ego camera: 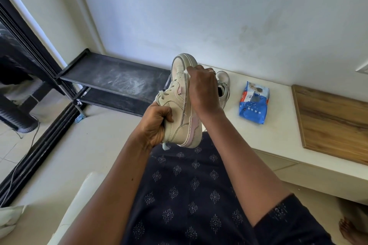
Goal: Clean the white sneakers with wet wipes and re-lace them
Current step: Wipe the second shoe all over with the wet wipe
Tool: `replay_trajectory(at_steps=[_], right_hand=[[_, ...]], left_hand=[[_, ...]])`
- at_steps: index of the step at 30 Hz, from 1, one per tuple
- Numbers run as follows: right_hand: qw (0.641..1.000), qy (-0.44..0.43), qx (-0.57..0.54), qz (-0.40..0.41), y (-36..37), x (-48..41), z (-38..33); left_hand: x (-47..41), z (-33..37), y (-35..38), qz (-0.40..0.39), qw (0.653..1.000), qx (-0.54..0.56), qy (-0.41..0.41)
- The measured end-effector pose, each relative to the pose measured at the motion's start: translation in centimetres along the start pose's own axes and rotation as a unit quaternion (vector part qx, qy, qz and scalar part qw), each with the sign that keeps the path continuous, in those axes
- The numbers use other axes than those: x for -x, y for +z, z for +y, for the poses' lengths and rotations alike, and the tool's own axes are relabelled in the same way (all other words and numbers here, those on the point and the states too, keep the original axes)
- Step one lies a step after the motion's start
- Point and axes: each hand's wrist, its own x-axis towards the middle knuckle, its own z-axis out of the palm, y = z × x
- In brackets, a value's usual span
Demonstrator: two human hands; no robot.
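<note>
Step in hand: wiping phase, first shoe. I am holding the sneaker (pixel 179 109) in the air over my lap, toe pointing up and away from me and sole facing right.

My left hand (pixel 157 123) is gripping the shoe at the near end, fingers curled tightly round the collar and heel. My right hand (pixel 203 89) is pinching a small white wipe (pixel 186 71) in curled fingers and pressing it against the midsole (pixel 192 61) near the toe.

Materials:
- The upper is showing as off-white, matt and stitched in panels, with a pale pink panel at the heel.
- The rubber midsole is smooth and rounded, with grey soiling along its seam.
- The laces (pixel 169 90) are sitting threaded in the eyelets, so I judge re-lacing is not yet begun.

The second sneaker (pixel 224 83) is standing on the white ledge (pixel 278 135) just behind my right hand. The blue wipe packet (pixel 253 102), soft crinkled film, is lying on the ledge to its right, and a wooden board (pixel 334 123) is lying further right. A dusty black shoe rack (pixel 111 79) is standing at the far left.

Next move, as I judge it: I should be drawing the wipe along the midsole seam with firm pressure while keeping my left-hand grip steady, then turning the shoe to reach the other side.
</note>
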Motion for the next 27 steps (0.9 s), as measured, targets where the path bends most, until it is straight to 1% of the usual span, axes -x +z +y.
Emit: replay_trajectory(at_steps=[3, 6, 11, 13, 15, 17, 22, 25, 27], right_hand=[[1.0, 0.0, 0.01, 0.005, 0.1, -1.1, 0.6], [1.0, -0.008, 0.005, -0.02, 0.3, -0.7, 1.5], [0.996, -0.082, -0.022, -0.041, 0.0, 2.5, 1.5], [0.992, -0.099, -0.03, -0.072, -0.4, 3.9, 1.4], [0.99, -0.109, -0.039, -0.085, -0.4, 4.3, 1.8], [0.99, -0.116, -0.028, -0.082, -0.3, 3.8, 2.4], [0.993, -0.081, 0.034, -0.075, 0.4, 0.6, 3.7], [0.996, -0.072, 0.035, -0.039, 0.5, -1.8, 4.9], [0.997, -0.068, 0.037, -0.015, 0.3, -2.4, 5.3]], left_hand=[[0.2, -0.1, 0.0, 0.005, 0.999, -0.035, -0.003], [0.1, -0.2, 0.0, 0.021, 0.998, -0.064, 0.011], [0.0, -0.5, 0.1, 0.025, 0.995, -0.092, 0.021], [0.2, -0.6, 0.2, 0.016, 0.995, -0.102, 0.018], [0.1, -0.6, 0.2, 0.016, 0.991, -0.128, 0.014], [-0.2, -0.7, 0.2, 0.03, 0.984, -0.173, 0.011], [-0.6, -1.0, 0.3, 0.05, 0.96, -0.276, 0.008], [-0.5, -1.1, 0.4, 0.04, 0.942, -0.333, 0.008], [-0.5, -1.1, 0.4, 0.035, 0.936, -0.35, 0.009]])
